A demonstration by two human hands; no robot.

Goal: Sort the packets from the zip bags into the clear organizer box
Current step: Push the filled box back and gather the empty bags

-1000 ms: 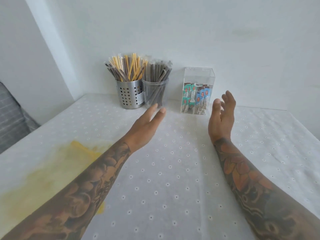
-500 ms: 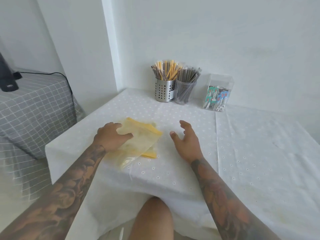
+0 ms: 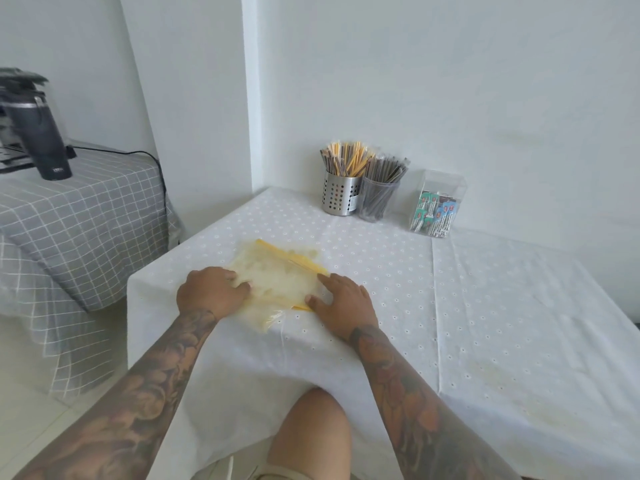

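Table with white eyelet tablecloth (image 3: 485,306), set in a room corner. Near its left front edge: a stack of clear zip bags (image 3: 277,277) with yellow zipper strips, lying flat; contents blurred, not identifiable. Left hand (image 3: 211,292), palm down, fingers curled onto the left side of the top bag, pressing or pinching the plastic; whether it has a true grip cannot be told. Right hand (image 3: 343,301), palm down, fingers spread and flat on the right edge of the bags, thumb at the near corner, not closed around anything. Both forearms tattooed. At the back of the table, against the wall, left to right: perforated metal cup (image 3: 340,197) holding yellow and brown stick packets; clear cup (image 3: 377,202), touching the metal one, holding dark stick packets; clear organizer box (image 3: 438,206), standing apart to the right, with teal, blue and white packets (image 3: 433,216) upright inside. Well apart to the left: grey checked cover (image 3: 79,220) bearing a dark tumbler (image 3: 40,138) and a black cable (image 3: 138,155). A bare knee (image 3: 311,434) shows below the table edge.
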